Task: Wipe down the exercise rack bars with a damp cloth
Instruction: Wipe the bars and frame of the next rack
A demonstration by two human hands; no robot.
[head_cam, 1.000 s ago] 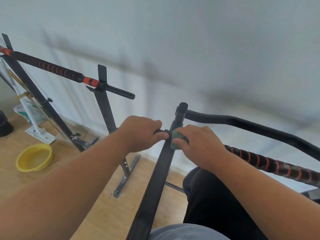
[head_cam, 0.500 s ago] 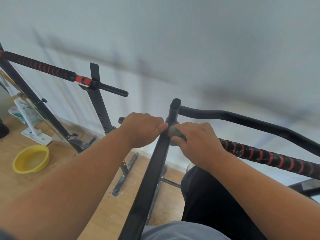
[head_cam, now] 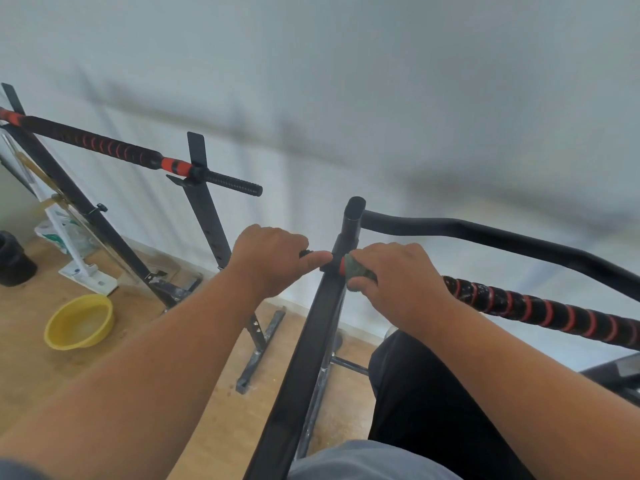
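Observation:
A black rack upright (head_cam: 311, 341) rises through the middle of the view. A black bar with red spiral wrap (head_cam: 540, 310) runs from it to the right. My right hand (head_cam: 398, 282) grips a dark green cloth (head_cam: 356, 268) round that bar, right beside the upright. My left hand (head_cam: 273, 258) holds the bar's short black end (head_cam: 306, 253) on the left side of the upright, thumb stretched toward the post. A curved black handle (head_cam: 485, 233) leaves the post top to the right.
A second rack (head_cam: 207, 209) stands at the left by the wall and carries a red-and-black bar (head_cam: 114, 147). A yellow basin (head_cam: 81, 322) sits on the wooden floor, a black object (head_cam: 14, 261) at the far left. My dark trouser leg (head_cam: 433, 393) is below right.
Both hands stay at the junction of bar and upright. My right hand and the cloth have shifted slightly along the bar near the post. The view itself has moved a little.

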